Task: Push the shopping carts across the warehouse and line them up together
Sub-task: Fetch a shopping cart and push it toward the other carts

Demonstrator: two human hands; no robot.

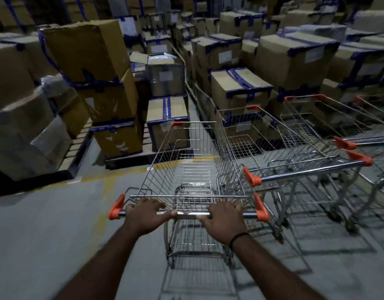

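The nearest cart (193,167) stands at twelve o'clock, and both hands grip its handle (187,213): the left hand (146,215) toward nine, the right hand (222,221) toward three. Just beside it, at two o'clock, the parked carts (306,169) stand side by side. Stacked boxes (87,50) sit on a pallet (78,139) at ten o'clock. More boxes (290,59) rise behind the parked carts at one o'clock.

- The far-right cart (375,105) is cut off by the right edge.
- Wheels (350,227) under the parked carts (306,171) are smeared by blur.
- Box labels (225,56) are too small to read.
- Both forearms (104,263) run off the bottom edge.
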